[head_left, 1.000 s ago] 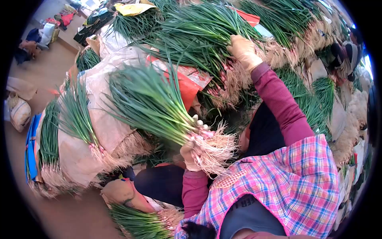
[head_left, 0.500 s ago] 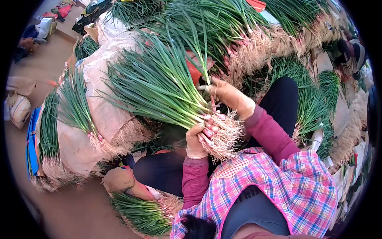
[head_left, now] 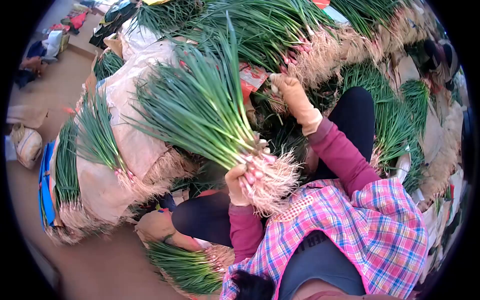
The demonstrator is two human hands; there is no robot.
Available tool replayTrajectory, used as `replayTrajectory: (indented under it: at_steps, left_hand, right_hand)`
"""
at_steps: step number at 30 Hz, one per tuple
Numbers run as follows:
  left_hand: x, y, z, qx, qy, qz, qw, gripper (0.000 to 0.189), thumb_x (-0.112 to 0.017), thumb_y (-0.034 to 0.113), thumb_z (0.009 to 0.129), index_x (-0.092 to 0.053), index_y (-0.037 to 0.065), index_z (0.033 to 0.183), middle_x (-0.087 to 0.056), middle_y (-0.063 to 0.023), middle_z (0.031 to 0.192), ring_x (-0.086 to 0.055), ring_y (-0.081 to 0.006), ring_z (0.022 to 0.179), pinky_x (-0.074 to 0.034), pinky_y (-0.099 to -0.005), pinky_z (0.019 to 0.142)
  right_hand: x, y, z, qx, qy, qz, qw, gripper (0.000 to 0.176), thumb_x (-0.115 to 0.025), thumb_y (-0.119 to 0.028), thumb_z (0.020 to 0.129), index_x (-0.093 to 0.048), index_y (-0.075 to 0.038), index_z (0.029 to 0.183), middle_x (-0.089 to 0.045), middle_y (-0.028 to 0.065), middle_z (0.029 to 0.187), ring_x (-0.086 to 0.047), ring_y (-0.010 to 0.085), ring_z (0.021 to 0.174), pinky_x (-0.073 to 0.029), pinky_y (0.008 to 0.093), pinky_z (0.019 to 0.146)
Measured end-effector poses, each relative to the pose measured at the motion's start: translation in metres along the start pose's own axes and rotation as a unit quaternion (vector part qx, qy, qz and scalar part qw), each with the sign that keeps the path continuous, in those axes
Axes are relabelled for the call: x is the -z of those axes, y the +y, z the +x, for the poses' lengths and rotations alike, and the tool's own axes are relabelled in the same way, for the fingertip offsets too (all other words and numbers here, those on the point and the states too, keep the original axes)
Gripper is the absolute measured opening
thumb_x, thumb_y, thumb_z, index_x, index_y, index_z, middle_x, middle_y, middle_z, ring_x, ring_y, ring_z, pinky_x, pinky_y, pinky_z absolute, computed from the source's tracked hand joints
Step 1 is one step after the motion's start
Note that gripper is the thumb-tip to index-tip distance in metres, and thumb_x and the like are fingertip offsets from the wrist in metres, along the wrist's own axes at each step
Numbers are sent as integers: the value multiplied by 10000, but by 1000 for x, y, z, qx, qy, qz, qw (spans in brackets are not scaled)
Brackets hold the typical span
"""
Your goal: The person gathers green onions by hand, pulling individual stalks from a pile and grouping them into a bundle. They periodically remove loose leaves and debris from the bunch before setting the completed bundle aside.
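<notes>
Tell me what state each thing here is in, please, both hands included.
Left hand: closed around the held bunch
Right hand: raised, fingers bent, grip unclear
Held bunch: lifted, leaves fanned, roots bare
Pale sheet: draped, creased
Small bunch: lying on the pale sheet
Bottom bunch: lying down, leaves spread
Plaid garment: worn, creased

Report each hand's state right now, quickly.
Left hand: closed around a thick bunch of green onions with pink bulbs.
Right hand: fingers partly curled; whether it holds anything cannot be told.
</notes>
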State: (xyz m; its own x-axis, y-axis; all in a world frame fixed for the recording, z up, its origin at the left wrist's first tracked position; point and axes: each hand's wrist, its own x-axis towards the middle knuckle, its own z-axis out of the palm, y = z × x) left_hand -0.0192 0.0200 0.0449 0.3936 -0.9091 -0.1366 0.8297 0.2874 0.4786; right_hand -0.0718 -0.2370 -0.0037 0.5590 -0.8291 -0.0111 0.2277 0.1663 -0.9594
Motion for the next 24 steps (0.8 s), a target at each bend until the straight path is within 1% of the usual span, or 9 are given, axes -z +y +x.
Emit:
replayTrajectory:
  at_steps: [2,5,9,11,16,18,20,22,24]
  left_hand:
    - [-21,8,4,-47,-27,-55,997,798,-628,159,681,-347,21,1414,-522,-166,1209,-568,-280,999,-529,-389,809]
    - [-13,68,-5,80,-157,-92,980,861,-730,104,680,-284,154,1415,-493,-21,1088,-493,-164,899,-462,-342,772]
    - [-66,126,-11,81,-351,-140,922,789,-670,163,795,-251,111,1460,-510,-30,1054,-529,-150,870,-463,-345,749]
    - [-94,135,-14,94,-369,-172,908,785,-667,163,797,-250,108,1460,-511,-30,1052,-530,-150,869,-463,-344,747]
    - [-142,118,-25,118,-373,-220,894,776,-660,163,804,-250,102,1460,-512,-31,1047,-532,-151,866,-464,-343,742]
    - [-154,109,-29,120,-374,-225,892,772,-657,164,807,-250,100,1459,-512,-31,1045,-533,-152,864,-465,-343,740]
    - [-161,101,-31,122,-374,-226,891,768,-654,164,810,-249,97,1459,-513,-32,1044,-534,-152,863,-465,-343,738]
    - [-162,96,-36,120,-370,-223,894,764,-651,164,813,-249,95,1459,-513,-32,1042,-535,-153,862,-465,-342,737]
    - [-164,92,-40,115,-365,-221,897,761,-648,164,815,-249,92,1459,-514,-32,1040,-535,-153,860,-466,-342,735]
  right_hand:
    - [4,34,4,201,43,-311,928,294,-666,-244,885,-615,-18,1065,-640,71,960,-586,148,821,-475,268,728]
    - [3,92,-51,333,-7,-787,519,426,-636,-221,793,-579,2,1151,-607,143,1133,-587,324,1015,-493,398,805]
    - [20,145,-163,-112,-671,-498,539,424,-707,-347,767,-713,-27,1044,-680,154,1114,-622,307,1080,-490,457,873]
    - [26,146,-159,-125,-656,-493,558,430,-711,-382,749,-725,-25,988,-702,187,936,-663,339,943,-503,452,826]
    - [-20,46,-86,142,-318,-301,888,355,-651,-251,878,-618,-36,1158,-655,177,1066,-654,305,892,-522,392,784]
    - [-41,-30,-75,-30,-362,-135,922,395,-639,-180,911,-539,-26,1261,-618,92,1186,-622,190,957,-505,310,841]
    - [-63,-18,-42,379,-208,-205,878,386,-628,-160,912,-530,-19,1258,-617,75,1147,-604,121,821,-510,288,776]
    - [-79,-56,-23,26,-259,-36,965,386,-636,-168,901,-544,-30,1250,-638,126,1143,-610,187,1008,-485,329,880]
    - [-96,-60,12,105,-171,-125,972,416,-650,-173,887,-539,-20,1257,-645,133,1132,-619,204,993,-488,322,864]
